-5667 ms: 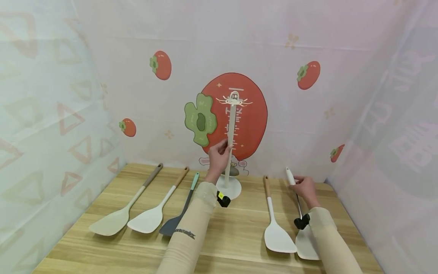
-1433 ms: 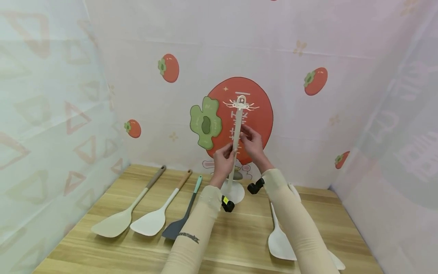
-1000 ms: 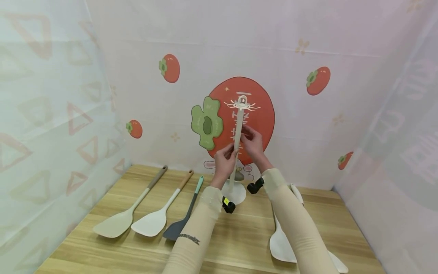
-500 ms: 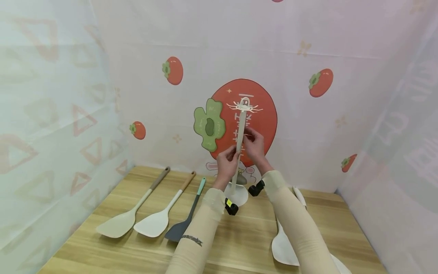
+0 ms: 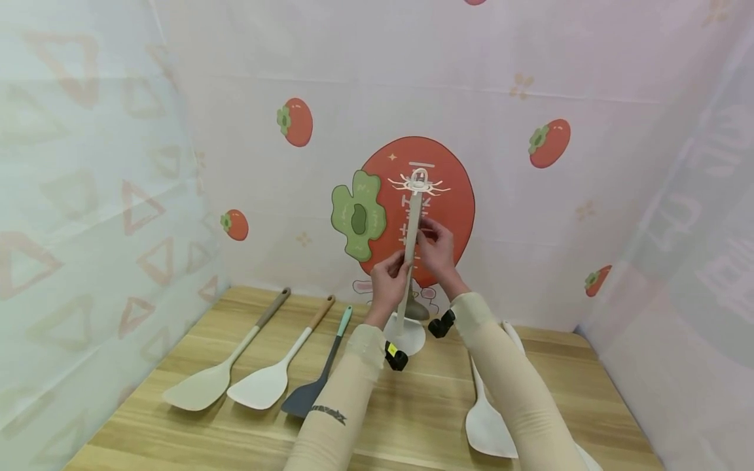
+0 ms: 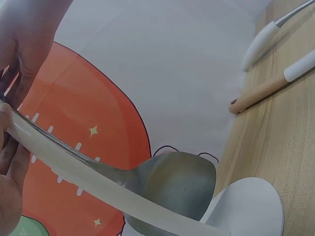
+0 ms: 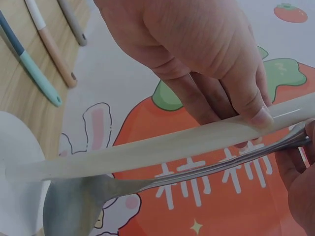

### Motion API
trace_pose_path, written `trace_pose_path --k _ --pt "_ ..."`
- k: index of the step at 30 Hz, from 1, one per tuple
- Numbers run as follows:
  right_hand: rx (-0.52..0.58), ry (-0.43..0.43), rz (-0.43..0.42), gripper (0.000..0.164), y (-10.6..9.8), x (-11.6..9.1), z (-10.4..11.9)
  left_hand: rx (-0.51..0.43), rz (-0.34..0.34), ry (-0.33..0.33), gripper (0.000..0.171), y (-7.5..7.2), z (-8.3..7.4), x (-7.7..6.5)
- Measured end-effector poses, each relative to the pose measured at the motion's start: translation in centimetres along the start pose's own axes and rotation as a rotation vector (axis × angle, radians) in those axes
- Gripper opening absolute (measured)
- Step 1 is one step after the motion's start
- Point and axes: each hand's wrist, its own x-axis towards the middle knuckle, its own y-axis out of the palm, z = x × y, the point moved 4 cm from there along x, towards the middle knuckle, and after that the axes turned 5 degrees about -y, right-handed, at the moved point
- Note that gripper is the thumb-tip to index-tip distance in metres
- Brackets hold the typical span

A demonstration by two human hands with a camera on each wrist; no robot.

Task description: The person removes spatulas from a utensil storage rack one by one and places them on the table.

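Note:
A cream utensil stand rises at the back centre, with a round white base [image 5: 410,343], a slim pole [image 5: 413,226] and a crown of hooks [image 5: 419,186]. My left hand [image 5: 389,282] pinches the pole about midway up, thumb in front. Just right of it and a little higher, my right hand [image 5: 438,252] pinches the thin handle of a metal spatula [image 6: 182,179] behind the pole. The spatula's broad, dished grey head hangs down near the base. The pole hides much of its handle in the head view.
Three spatulas lie at left: beige [image 5: 200,386], white with a wooden handle [image 5: 259,386], and dark with a mint handle [image 5: 303,396]. At right lie a white spatula [image 5: 489,428] and a white-handled one [image 5: 514,335], partly under my right sleeve. A persimmon-printed cloth [image 5: 501,229] hangs behind.
My right hand has left the white-handled spatula at right and come to the metal spatula at the stand. In the last half second the metal head has swung slightly right; the left hand keeps its grip.

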Motion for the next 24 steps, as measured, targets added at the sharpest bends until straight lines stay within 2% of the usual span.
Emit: trace_pose_path --k 2,10,14,19,24 --pt "0.01 0.003 0.0 0.033 0.0 0.2 -0.1 0.002 -0.002 0.003 0.031 0.0 0.1 0.1" --pt "0.044 0.013 -0.021 0.036 0.1 1.5 -3.7 -0.015 -0.014 0.035 0.029 0.1 0.0 0.1" --pt "0.039 -0.011 -0.028 0.036 0.0 1.7 -3.6 -0.018 -0.011 0.016 0.03 0.1 -0.1 0.0" --pt "0.007 -0.041 -0.019 0.044 -0.2 1.9 -2.8 -0.003 -0.001 -0.003 0.03 0.0 -0.1 0.0" --pt "0.016 -0.042 -0.005 0.046 -0.4 1.7 -1.8 0.006 0.005 -0.009 0.03 0.0 -0.2 -0.1"
